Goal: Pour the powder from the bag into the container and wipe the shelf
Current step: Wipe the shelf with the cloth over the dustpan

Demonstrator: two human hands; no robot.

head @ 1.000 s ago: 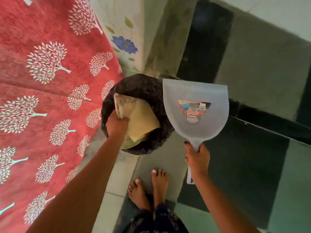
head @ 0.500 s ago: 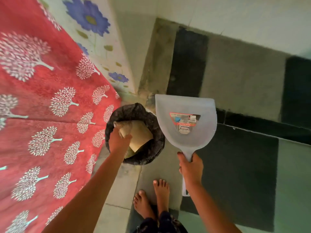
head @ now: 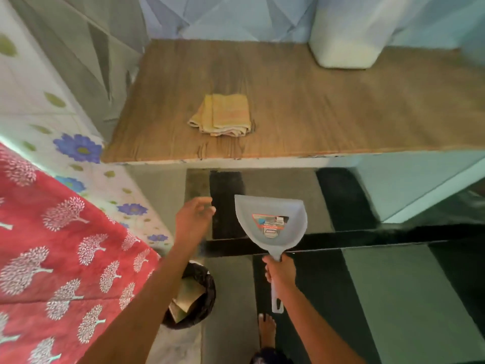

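1. Wood-grain shelf (head: 315, 106) fills the upper half of our view, beyond both hands, with pale blue wall tiles behind it.
2. We hold our left hand (head: 193, 219) in the air below the shelf's front edge, fingers loosely spread and gripping nothing; it is a little blurred.
3. Our right hand (head: 279, 271) is curled round the handle of a pale grey dustpan (head: 273, 224). Its scoop points away from us toward the shelf, just right of the left hand, and a label sits inside the scoop.
4. A folded yellow cloth (head: 221, 115) lies on the shelf, ahead of the left hand and well apart from both hands.
5. The white container (head: 346, 32) stands at the back of the shelf, far ahead and to the right of the right hand. Its top is cut off and it is blurred, so we cannot tell whether it has a lid on.
6. The tan bag (head: 187, 295) lies crumpled in a black-lined bin (head: 208, 287) on the floor, nearer to us than the left hand and partly hidden by the left forearm.
7. Left of the left arm spreads a red cloth (head: 65, 245) printed with white trees, and beyond it are wall tiles with blue flowers (head: 78, 148).
8. Grey and dark floor tiles (head: 393, 298) lie under the right hand, and one bare foot (head: 266, 329) shows between our forearms.
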